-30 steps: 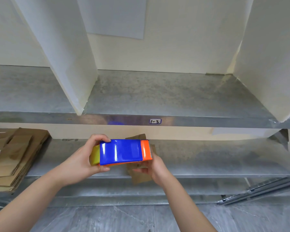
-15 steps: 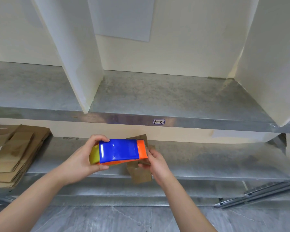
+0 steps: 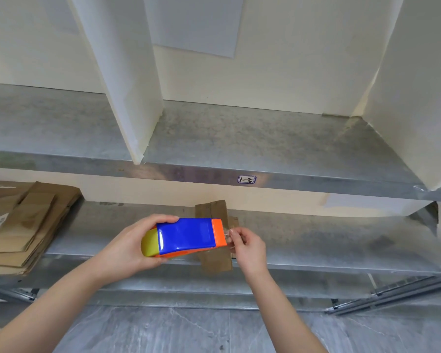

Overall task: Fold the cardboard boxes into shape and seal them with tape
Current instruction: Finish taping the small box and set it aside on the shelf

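The tape dispenser [image 3: 186,236] is blue, with an orange end and a yellow end. It is up in the air, just over the front of the lower shelf [image 3: 329,240]. The left hand [image 3: 130,247] holds it, with the fingers curled round the yellow end. The right hand [image 3: 247,244] is at the orange end. Its finger and thumb pinch the loose end of the tape [image 3: 226,234]. The tape is clear, so it is hard to see.

A small piece of cardboard [image 3: 215,262] lies on the lower shelf, right under the dispenser. It looks flat, with flaps sticking out at the top. I cannot tell if any of it is folded.

A stack of flat cardboard boxes [image 3: 23,225] sits at the left end of the same shelf, well apart from the hands.

I think the job is only at the start. No box here stands up in its shape, and I see no tape on any box. The tape must be pulled out, the small box folded and taped shut, and then the whole stack done too.

Above is the upper shelf [image 3: 239,138], with white dividers [image 3: 122,72] and a little label [image 3: 246,179] on its front edge.
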`<state>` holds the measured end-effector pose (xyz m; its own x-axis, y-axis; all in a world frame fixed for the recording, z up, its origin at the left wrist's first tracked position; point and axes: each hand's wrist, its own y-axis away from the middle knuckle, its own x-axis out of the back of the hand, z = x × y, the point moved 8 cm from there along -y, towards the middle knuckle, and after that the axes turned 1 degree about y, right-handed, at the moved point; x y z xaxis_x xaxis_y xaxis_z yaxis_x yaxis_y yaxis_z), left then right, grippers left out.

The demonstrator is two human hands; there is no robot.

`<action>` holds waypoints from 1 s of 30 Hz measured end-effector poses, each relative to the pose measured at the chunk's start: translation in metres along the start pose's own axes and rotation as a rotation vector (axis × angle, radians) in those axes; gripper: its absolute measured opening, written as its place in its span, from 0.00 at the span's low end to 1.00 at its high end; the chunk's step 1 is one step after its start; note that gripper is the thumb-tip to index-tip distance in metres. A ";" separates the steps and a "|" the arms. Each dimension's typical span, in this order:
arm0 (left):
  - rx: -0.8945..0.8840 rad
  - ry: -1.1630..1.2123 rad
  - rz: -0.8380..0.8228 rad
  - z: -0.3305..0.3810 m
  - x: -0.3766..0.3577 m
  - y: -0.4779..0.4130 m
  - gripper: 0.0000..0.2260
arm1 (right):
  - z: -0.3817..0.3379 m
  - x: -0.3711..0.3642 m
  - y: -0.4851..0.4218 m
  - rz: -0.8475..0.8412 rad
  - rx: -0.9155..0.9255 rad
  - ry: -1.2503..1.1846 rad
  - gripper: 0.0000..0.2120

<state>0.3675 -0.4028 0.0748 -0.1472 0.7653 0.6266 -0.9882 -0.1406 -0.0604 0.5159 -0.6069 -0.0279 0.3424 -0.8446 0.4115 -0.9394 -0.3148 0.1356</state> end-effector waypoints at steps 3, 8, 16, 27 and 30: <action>0.003 0.029 0.005 -0.002 0.000 0.005 0.35 | -0.002 0.005 0.003 0.008 0.014 0.000 0.13; 0.035 0.031 0.011 -0.006 -0.005 0.011 0.36 | 0.004 0.016 0.008 0.032 -0.019 -0.038 0.12; 0.089 0.060 0.078 -0.019 0.007 0.010 0.37 | -0.002 0.031 -0.007 0.062 -0.023 0.018 0.13; 0.219 -0.036 0.094 -0.069 0.037 0.003 0.38 | 0.003 0.029 -0.051 -0.107 -0.055 0.155 0.15; 0.236 -0.016 0.089 -0.082 0.033 -0.004 0.37 | 0.008 0.028 -0.062 -0.123 -0.062 0.228 0.16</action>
<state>0.3633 -0.3255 0.0320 -0.2307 0.7337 0.6391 -0.9338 -0.3515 0.0663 0.5840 -0.6144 -0.0316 0.4483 -0.6803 0.5799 -0.8926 -0.3759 0.2490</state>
